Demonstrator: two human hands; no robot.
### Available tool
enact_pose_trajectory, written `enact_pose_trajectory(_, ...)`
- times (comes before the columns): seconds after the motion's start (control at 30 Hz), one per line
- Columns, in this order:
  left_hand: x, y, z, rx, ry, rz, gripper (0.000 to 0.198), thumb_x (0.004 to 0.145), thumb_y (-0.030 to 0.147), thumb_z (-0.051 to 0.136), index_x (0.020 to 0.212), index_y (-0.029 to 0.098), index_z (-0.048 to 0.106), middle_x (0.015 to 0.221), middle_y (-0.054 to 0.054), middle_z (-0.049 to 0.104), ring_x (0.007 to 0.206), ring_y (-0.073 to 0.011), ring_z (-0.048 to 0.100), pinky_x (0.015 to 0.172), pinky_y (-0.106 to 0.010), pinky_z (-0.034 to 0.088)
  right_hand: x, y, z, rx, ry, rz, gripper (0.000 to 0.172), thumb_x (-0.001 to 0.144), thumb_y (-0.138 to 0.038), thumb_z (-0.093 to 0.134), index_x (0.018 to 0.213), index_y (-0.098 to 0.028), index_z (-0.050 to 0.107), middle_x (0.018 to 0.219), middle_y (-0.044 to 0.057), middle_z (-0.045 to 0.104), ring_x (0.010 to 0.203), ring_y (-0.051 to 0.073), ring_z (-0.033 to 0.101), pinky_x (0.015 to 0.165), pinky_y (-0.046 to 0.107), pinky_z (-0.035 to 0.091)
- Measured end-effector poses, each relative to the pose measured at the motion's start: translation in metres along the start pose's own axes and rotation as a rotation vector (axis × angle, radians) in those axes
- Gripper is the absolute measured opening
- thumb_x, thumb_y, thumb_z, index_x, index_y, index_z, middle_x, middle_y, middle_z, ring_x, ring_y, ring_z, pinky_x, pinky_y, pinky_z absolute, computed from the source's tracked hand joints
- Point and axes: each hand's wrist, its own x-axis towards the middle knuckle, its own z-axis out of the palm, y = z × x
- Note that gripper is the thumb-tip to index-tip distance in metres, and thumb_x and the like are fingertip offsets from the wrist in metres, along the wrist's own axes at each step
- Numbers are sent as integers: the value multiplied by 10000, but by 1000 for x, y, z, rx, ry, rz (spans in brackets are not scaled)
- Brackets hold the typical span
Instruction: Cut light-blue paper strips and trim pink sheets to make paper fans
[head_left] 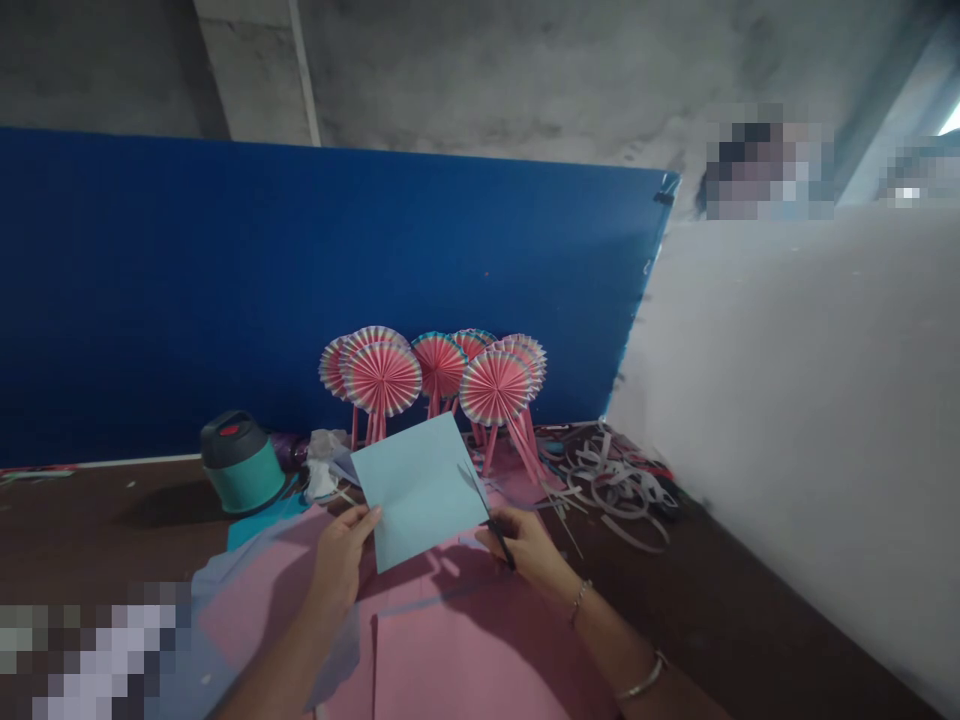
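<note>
A light blue sheet of paper [420, 490] is held up, tilted, in front of me. My left hand [346, 545] pinches its left edge between thumb and fingers. In my right hand [529, 545] is a pair of scissors [501, 540] with dark handles, its blades at the sheet's right edge. A narrow sliver of paper stands slightly apart along that edge. Below both hands lie pink paper sheets [480, 650], with bluish sheets [247, 580] under and beside them on the left.
Several pink pleated paper fans [382, 378] stand against a blue panel [225, 280]. A teal container with a dark lid [244, 470] sits left. Curled paper strips [615, 485] are heaped at right on the brown table [720, 610]. A white panel [810, 400] borders the right side.
</note>
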Motion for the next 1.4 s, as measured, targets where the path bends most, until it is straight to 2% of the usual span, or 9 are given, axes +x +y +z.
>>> enact_pose_trajectory(0.43, 1, -1, 0, -61, 1, -25, 396, 498, 434, 839, 759, 169, 704, 825, -73, 738, 829, -259, 658, 744, -328, 505, 4, 10, -1, -37, 36, -31, 393, 567, -495, 778, 685, -165, 598, 466, -70, 475, 393, 76, 420, 390, 210, 320)
enact_pose_trajectory(0.63, 3, -4, -2, -68, -38, -19, 385, 521, 432, 829, 772, 169, 704, 797, -64, 739, 808, -251, 657, 743, -323, 500, 5, 13, -1, -56, 44, -40, 378, 600, -481, 758, 741, -153, 631, 466, -68, 485, 377, 82, 431, 379, 211, 337)
enact_pose_trajectory(0.97, 2, -2, 0, -66, -12, -25, 397, 502, 424, 831, 769, 161, 701, 815, -69, 742, 813, -255, 657, 769, -339, 507, 6, 11, -1, -45, 37, -3, 368, 582, -471, 763, 724, -165, 615, 463, -68, 509, 357, 90, 447, 373, 217, 362)
enact_pose_trajectory(1.2, 0, 0, 1, -47, -20, -40, 349, 521, 390, 819, 774, 175, 712, 829, -76, 745, 855, -273, 662, 757, -329, 513, 3, 7, -3, -184, 70, -43, 221, 621, -286, 686, 804, -162, 684, 508, -43, 568, 418, 113, 510, 413, 209, 370)
enact_pose_trajectory(1.4, 3, -6, 1, -40, -67, -24, 327, 548, 400, 790, 748, 164, 685, 810, -81, 736, 821, -259, 661, 782, -351, 498, 7, 13, -7, -202, 72, -105, 297, 586, -167, 564, 845, -141, 707, 579, -21, 625, 510, 128, 537, 482, 216, 397)
